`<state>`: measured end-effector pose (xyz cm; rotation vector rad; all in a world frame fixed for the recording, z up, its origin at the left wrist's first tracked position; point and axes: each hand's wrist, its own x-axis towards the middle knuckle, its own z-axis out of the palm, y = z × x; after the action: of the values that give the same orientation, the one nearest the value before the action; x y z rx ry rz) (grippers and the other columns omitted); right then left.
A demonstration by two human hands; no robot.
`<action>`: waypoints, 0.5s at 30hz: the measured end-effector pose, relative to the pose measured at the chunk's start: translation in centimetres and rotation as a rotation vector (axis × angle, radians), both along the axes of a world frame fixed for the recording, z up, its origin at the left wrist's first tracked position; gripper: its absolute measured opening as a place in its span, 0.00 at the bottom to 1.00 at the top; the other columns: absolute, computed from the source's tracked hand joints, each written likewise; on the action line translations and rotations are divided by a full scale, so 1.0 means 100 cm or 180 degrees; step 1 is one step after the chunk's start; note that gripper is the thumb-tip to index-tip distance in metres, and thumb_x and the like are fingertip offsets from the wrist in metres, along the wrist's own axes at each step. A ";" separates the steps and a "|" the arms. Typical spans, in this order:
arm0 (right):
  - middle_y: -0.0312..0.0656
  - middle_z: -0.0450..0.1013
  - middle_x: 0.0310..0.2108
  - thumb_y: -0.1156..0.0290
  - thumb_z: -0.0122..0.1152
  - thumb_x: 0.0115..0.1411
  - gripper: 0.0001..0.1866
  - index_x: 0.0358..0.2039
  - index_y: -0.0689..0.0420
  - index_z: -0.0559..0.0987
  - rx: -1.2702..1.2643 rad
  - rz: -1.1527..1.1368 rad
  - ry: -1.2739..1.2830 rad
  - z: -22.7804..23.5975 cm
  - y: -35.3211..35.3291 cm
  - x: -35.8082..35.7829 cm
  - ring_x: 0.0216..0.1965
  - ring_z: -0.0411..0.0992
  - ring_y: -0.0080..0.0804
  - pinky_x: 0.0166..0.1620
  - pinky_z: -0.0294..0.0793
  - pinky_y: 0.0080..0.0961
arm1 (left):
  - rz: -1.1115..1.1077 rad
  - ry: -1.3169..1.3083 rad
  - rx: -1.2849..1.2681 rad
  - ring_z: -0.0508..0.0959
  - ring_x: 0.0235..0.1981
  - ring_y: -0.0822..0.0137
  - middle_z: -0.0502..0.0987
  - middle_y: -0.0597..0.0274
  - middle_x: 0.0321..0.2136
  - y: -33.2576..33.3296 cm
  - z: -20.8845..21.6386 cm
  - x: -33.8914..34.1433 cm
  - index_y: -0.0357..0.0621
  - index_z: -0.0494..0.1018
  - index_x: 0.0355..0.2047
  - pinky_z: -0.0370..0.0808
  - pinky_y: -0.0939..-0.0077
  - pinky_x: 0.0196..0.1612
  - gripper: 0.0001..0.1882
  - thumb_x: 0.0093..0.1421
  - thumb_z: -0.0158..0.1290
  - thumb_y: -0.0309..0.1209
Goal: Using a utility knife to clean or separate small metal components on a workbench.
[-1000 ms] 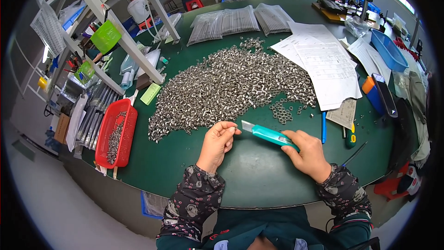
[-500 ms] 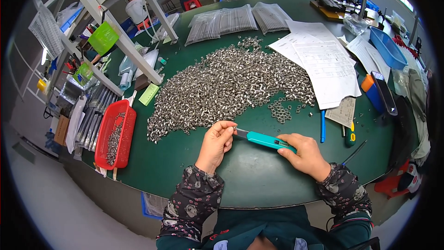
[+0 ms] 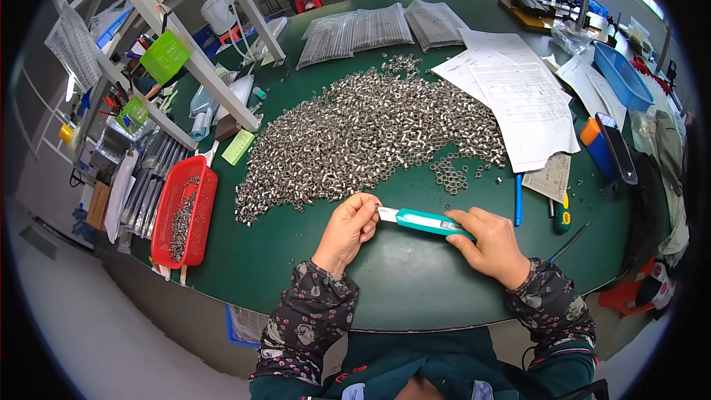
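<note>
Teal is the handle of the cutter knife [image 3: 424, 221], which is held on the person's side of the metal pile [image 3: 363, 133], near to its front edge. The right hand [image 3: 489, 244] is closed around the rear end of this knife, the thumb at the near side and the fingers at the far side. Its blade is out and points toward the left hand [image 3: 345, 231], which is also in front of the pile. This hand is curled, and thumb and forefinger pinch a small piece [image 3: 378, 207], mostly hidden. The blade end comes up to these fingertips; whether it touches the piece, I cannot tell.

To the left of the pile stands a red basket [image 3: 201, 226], with small metal pieces inside. Behind the pile lie clear bags of grey rods [image 3: 381, 32]. At its right side are white papers [image 3: 522, 100], and a blue pen [image 3: 518, 200] lies right of the pile's front edge. Everything rests on a green table [image 3: 285, 285].
</note>
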<state>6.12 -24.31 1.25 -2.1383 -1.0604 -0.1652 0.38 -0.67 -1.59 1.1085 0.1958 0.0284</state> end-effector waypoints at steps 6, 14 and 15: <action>0.42 0.65 0.19 0.68 0.57 0.47 0.14 0.35 0.55 0.73 0.0291 -0.0111 -0.0008 -0.001 0.000 0.002 0.19 0.66 0.40 0.22 0.64 0.31 | 0.0025 -0.0024 -0.0288 0.59 0.15 0.83 0.64 0.69 0.20 0.000 0.000 -0.001 0.40 0.66 0.30 0.56 0.91 0.15 0.09 0.60 0.42 0.33; 0.42 0.67 0.20 0.66 0.56 0.48 0.13 0.35 0.55 0.73 0.0169 0.0187 0.0378 -0.005 0.002 0.001 0.21 0.67 0.41 0.24 0.65 0.33 | 0.0003 0.0020 -0.0266 0.59 0.15 0.82 0.64 0.69 0.20 0.001 0.001 -0.001 0.39 0.66 0.30 0.56 0.90 0.15 0.09 0.60 0.42 0.32; 0.42 0.67 0.21 0.65 0.56 0.48 0.13 0.35 0.55 0.73 0.0187 0.0209 0.0454 -0.005 0.001 0.001 0.21 0.67 0.41 0.24 0.65 0.33 | -0.0089 0.0005 -0.0259 0.59 0.15 0.82 0.64 0.69 0.20 0.002 0.000 -0.002 0.39 0.66 0.30 0.56 0.90 0.15 0.09 0.60 0.42 0.33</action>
<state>6.22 -24.18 0.73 -2.0279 -1.0282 -0.0124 0.19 -0.48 -1.57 1.0300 0.1813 -0.0053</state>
